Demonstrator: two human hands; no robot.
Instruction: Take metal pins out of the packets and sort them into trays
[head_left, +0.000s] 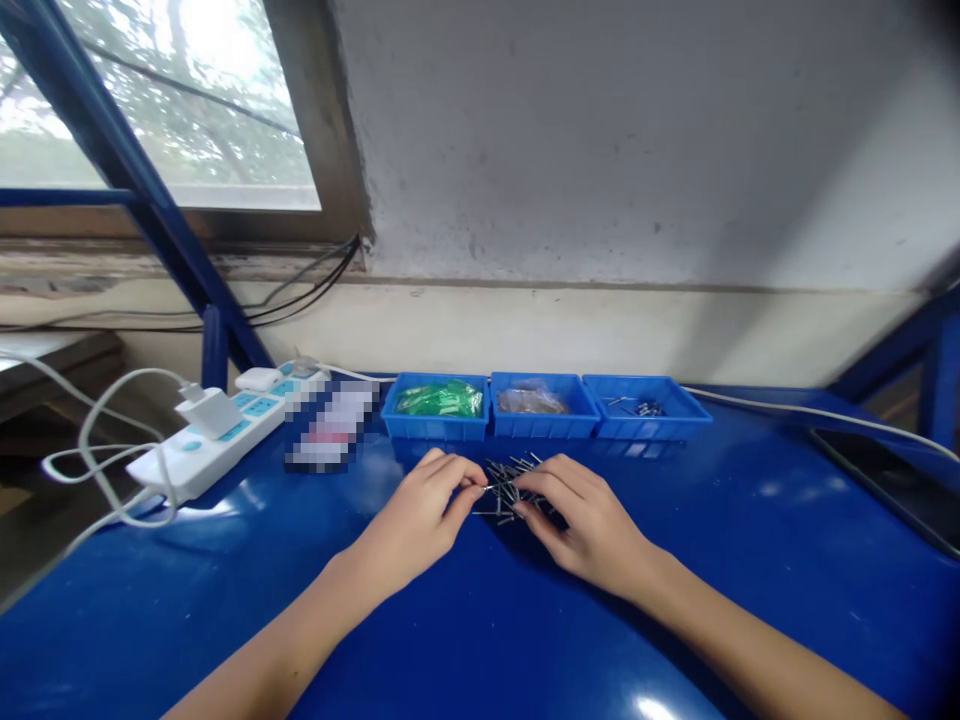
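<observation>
My left hand [431, 497] is closed in a pinch, with thumb and forefinger on a thin metal pin [490, 488] that points right. A pile of similar dark and silvery metal pins [504, 480], some with a thicker section, lies on the table between my hands. My right hand [589, 510] is curved over the right side of this pile. A small gap shows between its thumb and forefinger tips, which are close to the pins. Its palm and other fingers cover part of the pile.
Behind the pile stand three blue bins: one with green plastic packets [441, 400], one with a clear bag [532, 397], and one with a few metal pieces [645, 408]. A white power strip [225, 430] with cables is at left. A dark phone-like slab [892, 480] lies at right.
</observation>
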